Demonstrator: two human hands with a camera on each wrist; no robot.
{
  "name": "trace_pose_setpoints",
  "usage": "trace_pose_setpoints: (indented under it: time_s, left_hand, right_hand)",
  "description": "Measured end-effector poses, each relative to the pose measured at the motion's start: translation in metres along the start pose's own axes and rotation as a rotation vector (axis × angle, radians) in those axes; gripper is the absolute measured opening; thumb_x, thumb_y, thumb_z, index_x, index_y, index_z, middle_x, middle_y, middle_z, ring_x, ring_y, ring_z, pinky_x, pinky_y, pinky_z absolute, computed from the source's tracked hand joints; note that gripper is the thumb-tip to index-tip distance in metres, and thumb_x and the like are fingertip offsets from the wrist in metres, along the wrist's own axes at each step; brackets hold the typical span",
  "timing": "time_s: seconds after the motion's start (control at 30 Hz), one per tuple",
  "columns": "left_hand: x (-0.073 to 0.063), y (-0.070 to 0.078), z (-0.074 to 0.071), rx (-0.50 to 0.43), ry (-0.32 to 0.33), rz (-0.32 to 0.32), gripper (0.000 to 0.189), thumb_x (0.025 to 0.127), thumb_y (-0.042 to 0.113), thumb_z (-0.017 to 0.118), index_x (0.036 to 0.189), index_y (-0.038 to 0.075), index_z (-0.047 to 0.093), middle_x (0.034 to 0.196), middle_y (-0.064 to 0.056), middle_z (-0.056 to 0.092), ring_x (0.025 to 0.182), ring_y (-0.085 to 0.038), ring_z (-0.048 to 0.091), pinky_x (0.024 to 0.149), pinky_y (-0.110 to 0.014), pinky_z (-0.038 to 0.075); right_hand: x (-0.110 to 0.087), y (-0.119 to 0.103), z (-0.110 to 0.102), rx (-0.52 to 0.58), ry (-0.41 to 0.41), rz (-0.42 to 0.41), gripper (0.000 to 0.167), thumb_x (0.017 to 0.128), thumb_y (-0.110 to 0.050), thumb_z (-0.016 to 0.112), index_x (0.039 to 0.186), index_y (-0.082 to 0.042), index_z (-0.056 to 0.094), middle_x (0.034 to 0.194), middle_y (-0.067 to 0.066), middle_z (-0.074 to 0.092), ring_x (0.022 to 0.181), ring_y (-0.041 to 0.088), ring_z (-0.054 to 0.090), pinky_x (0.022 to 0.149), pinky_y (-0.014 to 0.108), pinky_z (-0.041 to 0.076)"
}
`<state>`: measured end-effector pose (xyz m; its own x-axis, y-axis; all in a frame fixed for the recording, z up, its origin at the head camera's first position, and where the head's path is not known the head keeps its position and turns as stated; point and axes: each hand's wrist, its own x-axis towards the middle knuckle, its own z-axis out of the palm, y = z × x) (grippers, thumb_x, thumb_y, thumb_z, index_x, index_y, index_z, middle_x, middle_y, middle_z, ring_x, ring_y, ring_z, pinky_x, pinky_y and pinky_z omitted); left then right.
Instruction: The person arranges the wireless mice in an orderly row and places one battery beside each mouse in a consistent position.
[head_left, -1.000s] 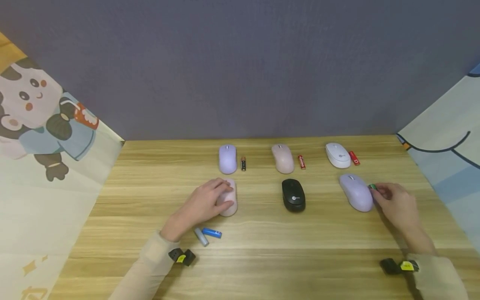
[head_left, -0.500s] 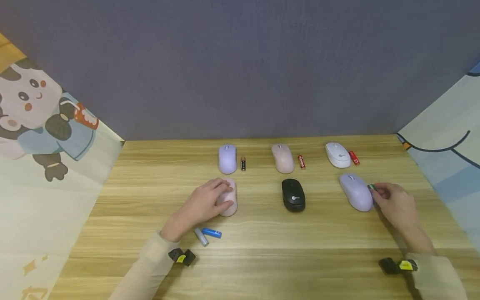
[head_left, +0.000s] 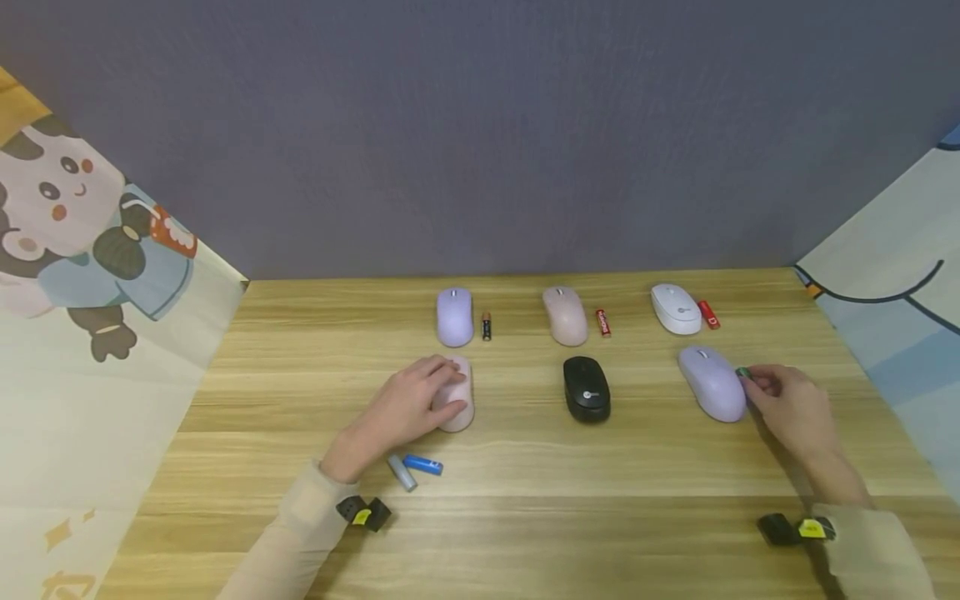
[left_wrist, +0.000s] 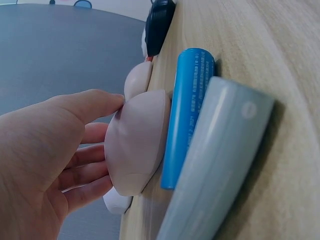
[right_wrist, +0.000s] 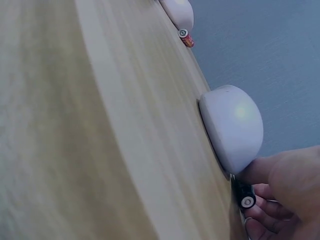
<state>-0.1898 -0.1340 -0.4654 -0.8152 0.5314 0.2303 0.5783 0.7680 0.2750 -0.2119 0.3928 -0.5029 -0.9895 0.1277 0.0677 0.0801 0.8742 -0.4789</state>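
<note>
In the head view my left hand [head_left: 401,408] grips a pale pink computer mouse [head_left: 463,390] by its sides. The left wrist view has the thumb on one side of that mouse [left_wrist: 140,140] and the fingers on the other. Far to the right, my right hand [head_left: 798,412] pinches a battery [head_left: 742,372] with a green end, beside a larger purple mouse [head_left: 714,385]. Seen from the right wrist, this battery [right_wrist: 246,195] looks dark, its end facing the camera, and the thumb is close against the mouse [right_wrist: 232,127]; whether they touch I cannot tell.
A blue battery [head_left: 423,465] and a grey battery [head_left: 402,473] lie below the left hand. A black mouse [head_left: 587,390] sits mid-table. Behind stand a purple mouse [head_left: 455,318], a pink mouse [head_left: 566,317] and a white mouse [head_left: 677,309], each with a battery alongside.
</note>
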Motion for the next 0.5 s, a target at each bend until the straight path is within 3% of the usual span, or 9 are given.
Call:
trace_pose_setpoints:
  time_s: [0.5]
  left_hand:
    - [0.0011, -0.001, 0.0005, -0.011, -0.017, -0.013, 0.041, 0.094, 0.035, 0.077, 0.123, 0.007, 0.069, 0.128, -0.011, 0.068, 0.114, -0.029, 0.067, 0.097, -0.043, 0.059]
  right_hand:
    - [-0.0004, 0.001, 0.0014, 0.0, -0.012, 0.027, 0.036, 0.1, -0.012, 0.065, 0.124, 0.015, 0.059, 0.103, 0.03, 0.064, 0.087, 0.037, 0.061, 0.062, 0.029, 0.044]
